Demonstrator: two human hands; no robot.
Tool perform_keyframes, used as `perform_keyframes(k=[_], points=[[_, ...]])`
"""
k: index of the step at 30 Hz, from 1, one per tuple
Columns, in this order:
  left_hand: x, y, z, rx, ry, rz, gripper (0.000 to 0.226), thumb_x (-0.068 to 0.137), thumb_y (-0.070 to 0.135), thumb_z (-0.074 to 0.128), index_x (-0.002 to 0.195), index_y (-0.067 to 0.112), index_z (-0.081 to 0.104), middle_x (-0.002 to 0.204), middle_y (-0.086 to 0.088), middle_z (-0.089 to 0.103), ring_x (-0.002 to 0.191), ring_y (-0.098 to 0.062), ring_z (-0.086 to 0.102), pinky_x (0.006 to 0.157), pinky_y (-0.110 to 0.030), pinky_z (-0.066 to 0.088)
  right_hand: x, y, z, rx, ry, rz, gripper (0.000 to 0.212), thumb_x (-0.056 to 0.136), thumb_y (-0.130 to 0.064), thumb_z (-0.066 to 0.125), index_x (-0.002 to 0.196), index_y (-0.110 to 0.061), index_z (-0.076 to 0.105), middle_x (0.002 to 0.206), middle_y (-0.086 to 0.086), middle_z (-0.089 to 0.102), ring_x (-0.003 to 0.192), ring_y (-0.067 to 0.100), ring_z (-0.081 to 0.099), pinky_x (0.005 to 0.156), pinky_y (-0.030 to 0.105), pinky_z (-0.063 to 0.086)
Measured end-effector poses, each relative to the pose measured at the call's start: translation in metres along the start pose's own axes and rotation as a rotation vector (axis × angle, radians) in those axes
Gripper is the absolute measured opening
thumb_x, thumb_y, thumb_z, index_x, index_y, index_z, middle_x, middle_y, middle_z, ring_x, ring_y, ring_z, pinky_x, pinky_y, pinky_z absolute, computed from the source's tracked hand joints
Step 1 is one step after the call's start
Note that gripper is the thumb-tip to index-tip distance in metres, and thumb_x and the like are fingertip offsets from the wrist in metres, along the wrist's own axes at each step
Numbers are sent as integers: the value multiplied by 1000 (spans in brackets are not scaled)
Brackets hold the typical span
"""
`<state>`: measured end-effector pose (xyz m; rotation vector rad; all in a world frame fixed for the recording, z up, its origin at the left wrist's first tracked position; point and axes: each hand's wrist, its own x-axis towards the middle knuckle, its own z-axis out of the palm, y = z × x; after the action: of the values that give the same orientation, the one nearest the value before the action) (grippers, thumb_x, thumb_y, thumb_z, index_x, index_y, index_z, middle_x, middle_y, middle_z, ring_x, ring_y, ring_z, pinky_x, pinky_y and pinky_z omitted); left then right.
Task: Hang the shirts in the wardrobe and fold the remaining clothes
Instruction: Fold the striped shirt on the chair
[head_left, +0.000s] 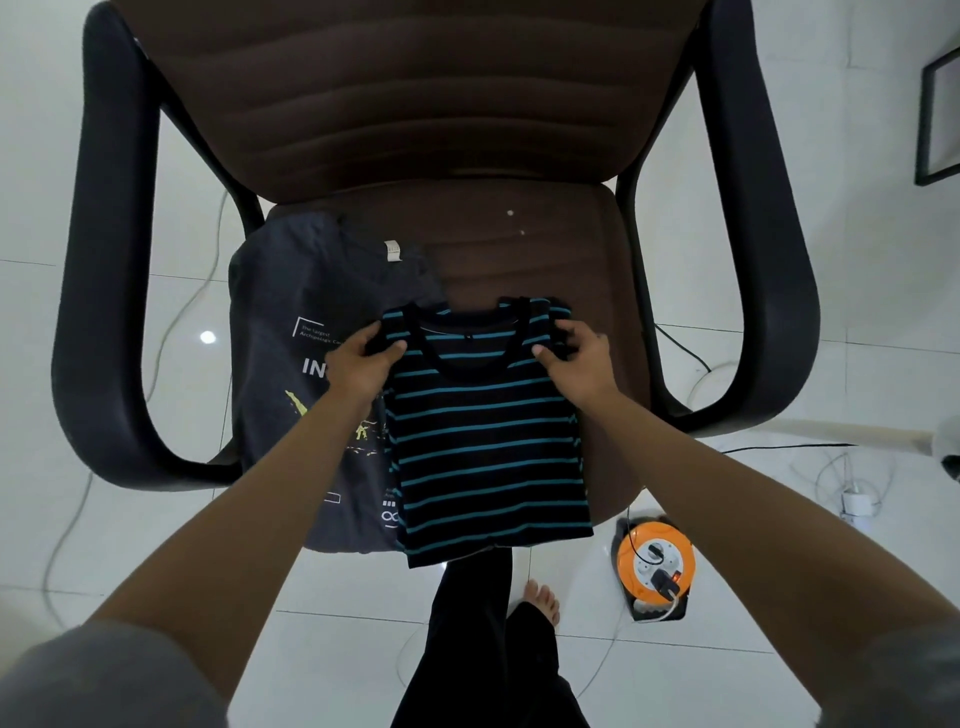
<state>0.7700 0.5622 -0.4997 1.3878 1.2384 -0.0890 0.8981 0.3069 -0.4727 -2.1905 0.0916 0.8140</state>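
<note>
A black shirt with teal stripes lies flat on the brown seat of an office chair, its hem hanging over the front edge. My left hand pinches its left shoulder and my right hand pinches its right shoulder, both sleeves tucked in. Beside it on the left lies a dark grey T-shirt with white and yellow print, partly under the striped shirt and my left forearm.
The chair's black armrests curve around both sides. On the white tiled floor sit an orange cable reel at the right, loose cables, and a white adapter. My dark trouser leg and bare foot stand in front of the seat.
</note>
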Motion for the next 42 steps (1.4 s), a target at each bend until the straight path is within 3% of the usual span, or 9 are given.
perform_keyframes(k=[2, 5, 8, 11, 15, 21, 25, 30, 42], points=[[12, 4, -2, 119, 36, 44, 53, 42, 63, 83, 90, 43, 70, 112, -3, 66, 100, -19, 65, 90, -36, 54, 2, -7, 0, -123, 66, -57, 42, 83, -35, 70, 120, -21, 58, 123, 9, 40, 111, 23, 48, 101, 35, 43], [-20, 49, 3, 155, 15, 158, 16, 70, 24, 81, 71, 29, 65, 83, 1, 66, 86, -19, 64, 86, -34, 54, 5, -16, 1, -146, 94, -159, 22, 85, -28, 69, 103, -16, 64, 109, 6, 52, 98, 20, 55, 92, 35, 49], [-23, 60, 5, 203, -33, 228, 24, 79, 10, 73, 70, 21, 54, 75, 0, 60, 79, -20, 60, 79, -36, 52, 7, -24, 0, -30, 59, -156, 13, 86, -14, 68, 97, -10, 61, 91, 2, 60, 78, 11, 55, 84, 30, 52], [-19, 61, -2, 220, -132, 209, 24, 82, 5, 68, 78, 21, 51, 79, -2, 60, 78, -20, 59, 69, -34, 52, 12, -27, -4, 34, 19, -178, 33, 82, -7, 68, 110, -17, 53, 91, 0, 59, 73, 8, 56, 72, 16, 51], [-19, 73, -11, 170, -367, 205, 35, 83, -9, 60, 100, 20, 54, 97, 1, 64, 82, -12, 61, 57, -19, 53, 24, -33, -14, 56, -189, -244, 55, 74, 8, 64, 117, -24, 50, 115, -5, 55, 108, 14, 57, 94, 26, 49], [-6, 89, -24, 333, -530, 218, 31, 82, -7, 62, 95, 19, 54, 93, -6, 64, 82, -17, 64, 65, -22, 58, 41, -53, -29, -149, -380, -323, 46, 72, 2, 74, 108, -21, 54, 107, 3, 60, 99, 19, 61, 89, 34, 53], [12, 93, -36, 684, -525, 364, 28, 80, 3, 70, 91, 21, 53, 91, -8, 65, 84, -22, 64, 75, -28, 53, 52, -65, -47, -521, -422, -449, 42, 76, -13, 76, 109, -19, 52, 100, 8, 64, 90, 24, 62, 76, 31, 49], [23, 91, -38, 1134, -446, 557, 32, 79, 16, 72, 104, 13, 52, 98, -7, 62, 95, -25, 60, 86, -36, 46, 62, -68, -49, -807, -423, -495, 54, 81, -19, 73, 125, -10, 45, 112, 13, 61, 103, 29, 58, 84, 32, 45], [-30, 25, -7, 358, 100, 214, 57, 71, 18, 79, 117, 10, 46, 99, -10, 61, 94, -22, 62, 85, -34, 51, 18, -21, -11, -67, 47, -126, 61, 77, -27, 76, 125, -15, 40, 95, 1, 56, 84, 13, 57, 77, 25, 44]])
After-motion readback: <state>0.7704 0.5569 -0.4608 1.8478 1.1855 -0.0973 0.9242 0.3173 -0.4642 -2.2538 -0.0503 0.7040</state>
